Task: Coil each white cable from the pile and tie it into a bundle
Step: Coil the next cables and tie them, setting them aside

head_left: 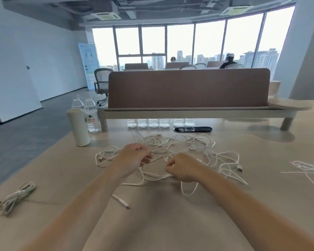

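A tangled pile of white cables lies spread across the middle of the beige table. My left hand sits at the pile's left part, fingers curled round a white cable. My right hand is at the pile's near edge, fingers pinching a strand of white cable. One loose cable end with a plug trails toward me between my forearms. A tied cable bundle lies apart at the near left of the table.
A white cylindrical jug and water bottles stand at the far left; more bottles line up under a raised shelf with a brown divider. A black oval grommet lies behind the pile. Thin white ties lie at the right.
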The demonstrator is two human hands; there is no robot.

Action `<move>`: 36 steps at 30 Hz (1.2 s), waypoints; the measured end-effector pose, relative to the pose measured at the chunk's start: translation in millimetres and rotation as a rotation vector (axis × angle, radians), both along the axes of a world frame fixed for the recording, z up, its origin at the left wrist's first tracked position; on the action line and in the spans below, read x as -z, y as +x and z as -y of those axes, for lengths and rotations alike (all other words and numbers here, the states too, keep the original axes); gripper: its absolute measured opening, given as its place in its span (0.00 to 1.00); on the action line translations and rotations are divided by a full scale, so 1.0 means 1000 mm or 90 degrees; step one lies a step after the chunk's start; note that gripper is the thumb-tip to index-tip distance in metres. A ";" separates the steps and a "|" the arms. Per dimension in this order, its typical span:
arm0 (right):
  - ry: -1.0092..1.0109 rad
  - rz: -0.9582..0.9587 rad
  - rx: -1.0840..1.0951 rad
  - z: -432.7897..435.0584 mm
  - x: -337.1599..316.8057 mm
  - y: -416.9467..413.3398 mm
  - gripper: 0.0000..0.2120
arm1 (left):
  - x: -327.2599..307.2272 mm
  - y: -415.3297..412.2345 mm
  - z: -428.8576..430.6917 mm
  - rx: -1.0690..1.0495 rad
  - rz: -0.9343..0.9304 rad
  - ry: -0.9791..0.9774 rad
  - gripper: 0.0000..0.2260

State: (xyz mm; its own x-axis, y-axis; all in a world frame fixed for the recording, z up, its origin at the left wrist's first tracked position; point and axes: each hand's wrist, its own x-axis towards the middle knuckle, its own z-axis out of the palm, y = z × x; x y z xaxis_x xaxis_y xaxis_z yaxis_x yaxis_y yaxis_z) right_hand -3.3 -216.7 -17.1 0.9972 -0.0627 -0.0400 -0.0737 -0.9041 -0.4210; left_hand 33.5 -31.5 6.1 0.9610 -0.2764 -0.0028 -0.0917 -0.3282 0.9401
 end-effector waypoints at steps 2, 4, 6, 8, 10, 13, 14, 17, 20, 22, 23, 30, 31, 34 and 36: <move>-0.005 -0.008 -0.010 -0.001 0.005 0.005 0.10 | 0.003 0.004 0.005 -0.003 -0.002 -0.001 0.07; -0.003 0.010 0.002 -0.001 0.008 0.010 0.10 | 0.005 0.008 0.006 -0.010 0.013 0.022 0.07; 0.013 0.046 0.025 0.003 0.009 0.015 0.13 | 0.007 0.011 0.002 -0.044 0.055 0.038 0.06; 0.032 0.076 0.041 0.009 0.009 0.019 0.14 | 0.008 0.015 -0.003 -0.084 0.075 0.037 0.08; 0.059 0.095 0.041 0.013 0.007 0.021 0.10 | 0.008 0.018 -0.006 -0.108 0.042 0.029 0.09; 0.142 0.126 0.032 0.017 0.007 0.019 0.02 | 0.011 0.021 -0.004 -0.105 -0.063 -0.055 0.08; 0.178 0.120 0.026 0.016 0.007 0.018 0.05 | 0.012 0.021 -0.002 -0.103 -0.080 -0.086 0.07; 0.191 0.088 -0.003 0.015 0.012 0.016 0.10 | 0.017 0.023 0.002 -0.101 -0.075 -0.149 0.06; 0.175 0.068 -0.003 0.012 0.016 0.015 0.11 | 0.013 0.022 0.005 -0.095 -0.037 -0.192 0.07; 0.160 0.047 -0.003 0.010 0.018 0.014 0.12 | 0.007 0.020 0.007 -0.097 -0.011 -0.211 0.07; 0.151 0.039 -0.006 0.009 0.018 0.014 0.12 | 0.004 0.019 0.008 -0.094 -0.001 -0.219 0.07; 0.145 0.102 0.020 0.001 0.009 0.016 0.11 | -0.015 0.016 0.009 -0.028 0.038 -0.248 0.05; 0.189 0.104 0.010 -0.001 0.007 0.016 0.13 | -0.016 0.016 0.009 -0.020 0.044 -0.245 0.05; 0.356 0.034 -0.055 -0.009 0.000 0.013 0.15 | -0.019 0.016 0.008 -0.006 0.061 -0.234 0.07; 0.420 -0.041 -0.100 -0.012 -0.002 0.007 0.17 | -0.019 0.017 0.007 0.000 0.075 -0.221 0.07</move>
